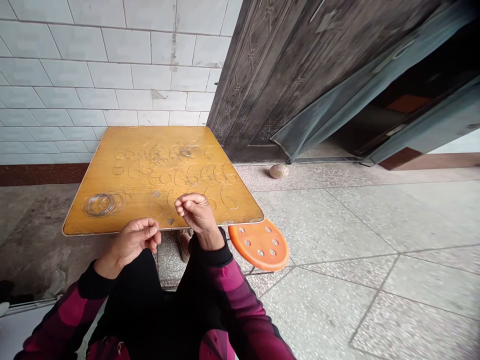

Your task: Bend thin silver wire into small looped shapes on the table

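Black trousers [150, 305] fill the bottom of my feed, flanked by magenta plaid sleeves; the left sleeve [63, 312] leads to the left hand [135, 241], which sits at the near table edge with its fingers curled in, half closed. I can't see anything in it, though a strand this fine could hide there. Farther left, a loose coil of thin wire [102, 204] lies on the yellow-brown tabletop [77, 220], clear of that hand and nearer the lower left corner. Rows of bent wire pieces [187, 175] run across the table's middle, above and beyond both hands. The right hand [198, 215] hovers over the near end of those rows, thumb and forefinger pressed into a tight pinch. I can't tell whether a wire sits in it. If I were steering, I'd keep that pinch steady and close to the bend, letting the other hand brace, because wire this thin kinks easily. To the right, an orange perforated stool [259, 245] stands just beyond the table's corner.
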Demonstrator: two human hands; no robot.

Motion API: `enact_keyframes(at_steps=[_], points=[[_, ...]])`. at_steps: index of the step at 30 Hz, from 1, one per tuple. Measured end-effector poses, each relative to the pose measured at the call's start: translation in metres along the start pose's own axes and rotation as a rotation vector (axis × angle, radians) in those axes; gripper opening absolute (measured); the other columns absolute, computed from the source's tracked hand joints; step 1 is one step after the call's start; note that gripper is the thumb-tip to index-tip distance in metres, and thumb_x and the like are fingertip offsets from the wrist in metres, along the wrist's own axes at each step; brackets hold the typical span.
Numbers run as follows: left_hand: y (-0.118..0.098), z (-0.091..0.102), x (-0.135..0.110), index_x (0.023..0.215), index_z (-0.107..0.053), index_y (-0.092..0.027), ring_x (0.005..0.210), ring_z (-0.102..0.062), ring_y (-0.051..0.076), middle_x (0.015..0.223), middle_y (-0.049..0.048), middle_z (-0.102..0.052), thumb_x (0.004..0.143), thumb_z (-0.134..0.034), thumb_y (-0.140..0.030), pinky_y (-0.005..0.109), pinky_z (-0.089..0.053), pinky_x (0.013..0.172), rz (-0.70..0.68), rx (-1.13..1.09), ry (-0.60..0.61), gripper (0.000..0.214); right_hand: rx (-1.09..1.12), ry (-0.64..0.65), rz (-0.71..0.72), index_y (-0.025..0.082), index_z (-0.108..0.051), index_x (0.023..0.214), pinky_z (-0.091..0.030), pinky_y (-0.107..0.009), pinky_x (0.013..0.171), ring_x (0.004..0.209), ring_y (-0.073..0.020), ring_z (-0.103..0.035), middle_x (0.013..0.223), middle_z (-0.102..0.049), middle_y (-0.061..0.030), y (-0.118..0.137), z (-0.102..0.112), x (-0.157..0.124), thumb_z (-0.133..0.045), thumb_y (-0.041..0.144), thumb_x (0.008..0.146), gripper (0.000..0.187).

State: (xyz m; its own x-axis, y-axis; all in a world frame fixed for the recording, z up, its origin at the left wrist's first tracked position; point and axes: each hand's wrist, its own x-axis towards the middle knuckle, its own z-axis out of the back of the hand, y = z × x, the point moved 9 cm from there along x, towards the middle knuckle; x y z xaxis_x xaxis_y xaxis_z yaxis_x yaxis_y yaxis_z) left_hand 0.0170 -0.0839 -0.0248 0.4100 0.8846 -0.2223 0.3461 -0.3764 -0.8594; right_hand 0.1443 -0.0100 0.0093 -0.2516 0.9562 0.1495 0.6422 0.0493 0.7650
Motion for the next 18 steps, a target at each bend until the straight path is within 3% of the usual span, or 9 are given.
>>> enact_keyframes(at_steps=[6, 9, 14, 18], points=[[0.005, -0.002, 0.002, 0.080, -0.059, -0.013, 0.052, -0.058, 0.009, 0.068, 0.0026, -0.065, 0.077, -0.073, -0.031, 0.021, -0.046, 0.053, -0.033, -0.003, -0.010, 0.023, 0.094, 0.012, -0.050, 0.020, -0.071, 0.070, -0.054, -0.015, 0.049, 0.054, -0.0066, -0.063, 0.068, -0.072, 0.0007, -0.008, 0.003, 0.004, -0.088, 0.030, 0.057, 0.024], [0.005, -0.002, 0.006, 0.079, -0.060, -0.013, 0.053, -0.058, 0.008, 0.070, 0.0025, -0.065, 0.078, -0.072, -0.029, 0.020, -0.047, 0.054, -0.060, -0.034, -0.026, 0.020, 0.135, 0.022, -0.107, 0.017, -0.071, 0.074, -0.055, -0.012, 0.051, 0.056, -0.0062, -0.064, 0.070, -0.073, -0.0005, -0.025, -0.002, 0.001, -0.087, 0.030, 0.059, 0.025], [0.006, 0.002, 0.010, 0.085, -0.064, -0.012, 0.055, -0.058, 0.009, 0.070, 0.0030, -0.065, 0.078, -0.072, -0.028, 0.020, -0.047, 0.054, -0.108, -0.049, -0.041, 0.019, 0.126, 0.143, -0.268, 0.014, -0.071, 0.076, -0.055, -0.013, 0.048, 0.050, -0.0065, -0.063, 0.070, -0.074, -0.0025, -0.057, -0.021, -0.007, -0.085, 0.033, 0.061, 0.028], [0.008, 0.008, 0.008, 0.081, -0.063, -0.013, 0.054, -0.057, 0.009, 0.070, 0.0030, -0.065, 0.078, -0.073, -0.031, 0.020, -0.046, 0.052, -0.093, -0.019, -0.072, 0.020, 0.108, 0.125, -0.276, 0.014, -0.071, 0.076, -0.055, -0.013, 0.051, 0.053, -0.0070, -0.065, 0.068, -0.073, -0.0014, -0.054, -0.020, -0.006, -0.085, 0.031, 0.061, 0.026]])
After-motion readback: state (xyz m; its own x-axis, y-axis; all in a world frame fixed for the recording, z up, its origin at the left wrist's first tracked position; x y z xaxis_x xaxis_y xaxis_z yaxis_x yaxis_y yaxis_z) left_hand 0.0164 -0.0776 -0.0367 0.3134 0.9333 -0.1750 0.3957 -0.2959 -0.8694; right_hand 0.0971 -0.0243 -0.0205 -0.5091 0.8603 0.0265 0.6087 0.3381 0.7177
